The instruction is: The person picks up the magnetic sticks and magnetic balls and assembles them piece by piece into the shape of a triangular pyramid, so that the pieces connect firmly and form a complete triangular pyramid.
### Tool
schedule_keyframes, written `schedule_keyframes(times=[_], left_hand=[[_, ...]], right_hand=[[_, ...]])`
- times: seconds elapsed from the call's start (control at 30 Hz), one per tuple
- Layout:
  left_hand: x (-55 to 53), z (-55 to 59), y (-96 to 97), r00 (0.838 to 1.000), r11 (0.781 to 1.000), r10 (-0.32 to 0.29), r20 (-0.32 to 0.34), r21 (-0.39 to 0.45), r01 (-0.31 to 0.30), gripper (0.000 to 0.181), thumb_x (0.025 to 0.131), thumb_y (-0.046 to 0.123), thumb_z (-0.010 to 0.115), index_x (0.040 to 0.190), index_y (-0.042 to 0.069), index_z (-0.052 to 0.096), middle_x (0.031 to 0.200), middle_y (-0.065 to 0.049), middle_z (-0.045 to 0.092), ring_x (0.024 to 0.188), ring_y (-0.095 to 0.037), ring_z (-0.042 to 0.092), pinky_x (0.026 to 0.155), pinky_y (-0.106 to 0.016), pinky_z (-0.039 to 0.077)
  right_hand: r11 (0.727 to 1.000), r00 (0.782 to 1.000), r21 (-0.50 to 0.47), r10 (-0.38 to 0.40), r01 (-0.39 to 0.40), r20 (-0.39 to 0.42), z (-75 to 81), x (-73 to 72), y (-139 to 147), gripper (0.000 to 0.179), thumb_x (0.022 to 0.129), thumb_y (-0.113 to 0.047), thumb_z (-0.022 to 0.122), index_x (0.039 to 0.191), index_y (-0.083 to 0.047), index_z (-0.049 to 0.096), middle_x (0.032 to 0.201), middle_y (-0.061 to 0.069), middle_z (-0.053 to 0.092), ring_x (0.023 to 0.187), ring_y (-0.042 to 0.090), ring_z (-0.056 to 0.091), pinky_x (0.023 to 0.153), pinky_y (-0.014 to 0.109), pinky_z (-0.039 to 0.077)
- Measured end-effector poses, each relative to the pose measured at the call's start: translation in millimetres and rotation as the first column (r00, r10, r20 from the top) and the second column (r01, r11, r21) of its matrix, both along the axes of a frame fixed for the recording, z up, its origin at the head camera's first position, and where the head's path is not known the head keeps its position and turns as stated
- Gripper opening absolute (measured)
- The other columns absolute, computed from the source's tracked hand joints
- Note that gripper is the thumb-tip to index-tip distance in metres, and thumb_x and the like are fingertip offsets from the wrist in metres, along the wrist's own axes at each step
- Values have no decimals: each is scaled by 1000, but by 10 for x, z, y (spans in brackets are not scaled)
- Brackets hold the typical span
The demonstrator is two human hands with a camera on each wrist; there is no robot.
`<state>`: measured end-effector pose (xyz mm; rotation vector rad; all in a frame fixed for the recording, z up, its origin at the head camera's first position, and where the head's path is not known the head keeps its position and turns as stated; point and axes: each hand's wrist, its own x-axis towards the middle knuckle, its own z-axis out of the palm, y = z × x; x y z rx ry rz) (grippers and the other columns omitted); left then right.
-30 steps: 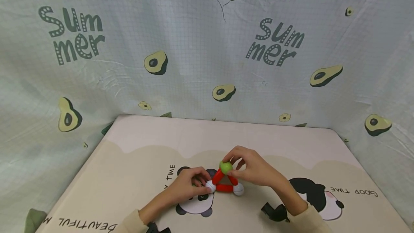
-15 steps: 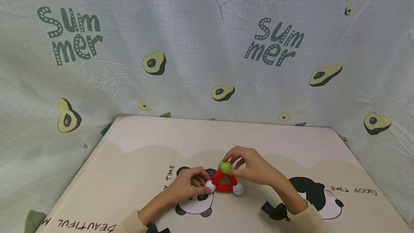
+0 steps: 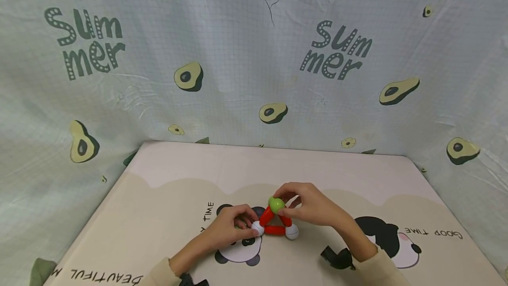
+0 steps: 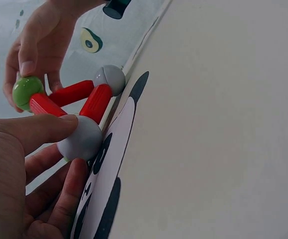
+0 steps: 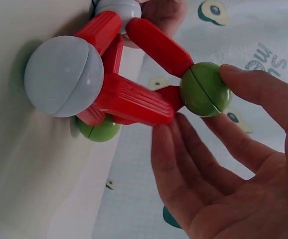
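A small pyramid of red rods and balls stands on the printed table. At its top is a green ball, pinched between thumb and fingers of my right hand. My left hand holds the left white ball at the base, its thumb lying on top in the left wrist view. The other white ball sits at the base's right corner, untouched. A second green ball shows low at the back in the right wrist view, mostly hidden from the head view.
The tabletop carries panda and dog prints with lettering. A pale curtain with avocado prints hangs behind and at both sides. Black straps show near both wrists.
The knuckles of my right hand have dipped slightly, with the fingers still on the top green ball. My left hand and the pyramid stay in place.
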<state>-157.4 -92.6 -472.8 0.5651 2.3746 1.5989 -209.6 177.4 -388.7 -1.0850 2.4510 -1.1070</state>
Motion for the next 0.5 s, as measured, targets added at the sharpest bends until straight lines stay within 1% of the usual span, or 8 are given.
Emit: schedule_keyframes(times=[0.27, 0.5], left_hand=[[1, -4, 4, 1000, 1000, -1, 0, 2, 1, 24, 88, 24, 82, 108, 13, 72, 94, -4, 71, 77, -9, 67, 72, -21, 54], [-11, -12, 6, 1000, 1000, -6, -12, -1, 6, 24, 89, 25, 81, 108, 13, 72, 94, -4, 72, 77, -9, 67, 71, -21, 55]], right_hand=[[999, 999, 28, 21, -22, 38, -22, -15, 43, 28, 94, -26, 75, 117, -10, 70, 111, 3, 73, 97, 11, 71, 83, 24, 59], [1000, 996, 7, 2, -2, 89, 0, -2, 53, 28, 93, -25, 77, 117, -10, 70, 112, 5, 73, 92, 10, 71, 81, 23, 59]])
